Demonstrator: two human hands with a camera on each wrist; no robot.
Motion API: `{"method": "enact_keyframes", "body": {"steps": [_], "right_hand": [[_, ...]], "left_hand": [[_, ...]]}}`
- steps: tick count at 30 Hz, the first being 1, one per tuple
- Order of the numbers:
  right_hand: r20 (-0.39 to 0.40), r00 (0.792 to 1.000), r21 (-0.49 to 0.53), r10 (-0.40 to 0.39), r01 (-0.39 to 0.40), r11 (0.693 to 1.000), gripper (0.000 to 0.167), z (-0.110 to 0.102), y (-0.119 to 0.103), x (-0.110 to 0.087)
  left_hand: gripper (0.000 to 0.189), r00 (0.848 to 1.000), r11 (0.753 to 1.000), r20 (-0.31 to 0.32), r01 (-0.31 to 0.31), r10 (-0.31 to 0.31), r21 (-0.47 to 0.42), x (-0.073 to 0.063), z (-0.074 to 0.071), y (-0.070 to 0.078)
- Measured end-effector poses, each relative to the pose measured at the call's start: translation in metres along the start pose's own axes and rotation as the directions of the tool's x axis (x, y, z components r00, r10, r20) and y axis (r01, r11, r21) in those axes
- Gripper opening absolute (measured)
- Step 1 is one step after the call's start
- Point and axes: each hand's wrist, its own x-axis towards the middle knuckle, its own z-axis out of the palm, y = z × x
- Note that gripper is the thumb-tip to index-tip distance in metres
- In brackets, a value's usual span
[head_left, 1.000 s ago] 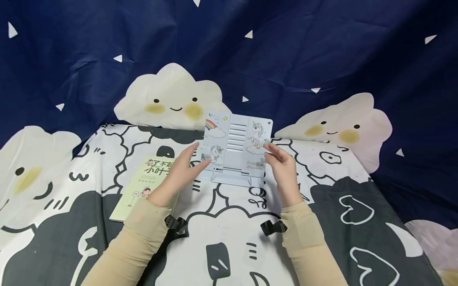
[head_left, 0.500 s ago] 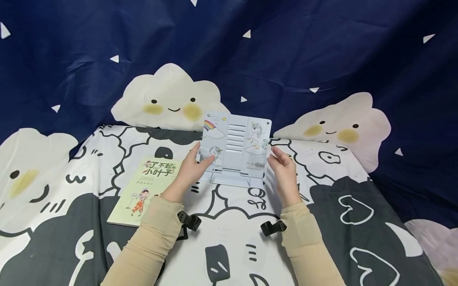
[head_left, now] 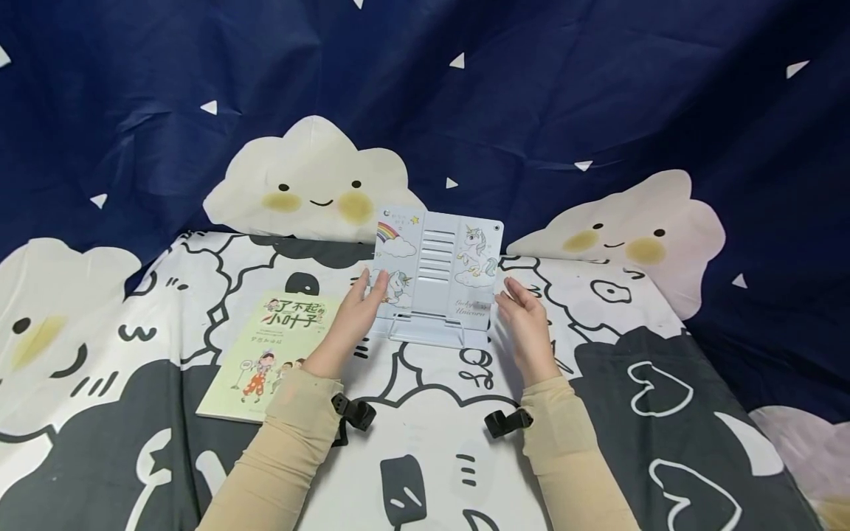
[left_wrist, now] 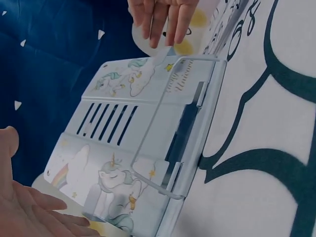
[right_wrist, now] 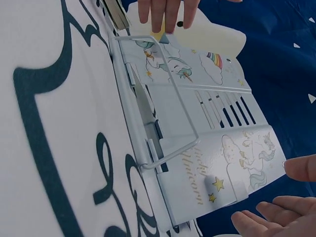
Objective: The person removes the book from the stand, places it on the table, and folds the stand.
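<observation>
a pale stand (head_left: 434,296) (unicorn-printed, slotted) leans back on the patterned cloth (head_left: 441,417).

left hand (head_left: 350,324): thumb raised | right hand (head_left: 528,332): backed off | book (head_left: 265,354): more uncovered

Your left sleeve (head_left: 275,450) and right sleeve (head_left: 579,453) are plain beige, close-fitting and lightly wrinkled; a small black device (head_left: 355,412) juts inward from each cuff.

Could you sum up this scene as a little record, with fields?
Stand: pale, unicorn print, propped up on cloth
Left hand: fingers extended beside the stand's left edge
Right hand: beside its right edge, fingers relaxed
Book: green cover, lying flat, left of stand
Backdrop: dark blue, cloud-print fabric
</observation>
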Motion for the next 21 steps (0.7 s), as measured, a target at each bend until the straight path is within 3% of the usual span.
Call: {"method": "enact_keyframes", "body": {"steps": [5,11,21], "right_hand": [[0.022,0.999,0.010,0.041,-0.041,0.999,0.060,-0.002,0.005,0.002],[0.055,0.996,0.008,0.072,-0.073,0.997,0.060,-0.001,0.008,0.003],[0.089,0.992,-0.043,0.087,-0.084,0.996,0.060,0.003,0.011,0.002]], "left_hand": [[0.083,1.000,1.000,0.022,0.021,-0.021,-0.013,0.000,0.003,-0.003],[0.088,0.998,1.000,0.055,0.006,-0.006,-0.001,-0.002,0.005,0.000],[0.085,0.999,0.999,0.049,-0.022,0.020,0.034,-0.002,0.008,0.000]]}}
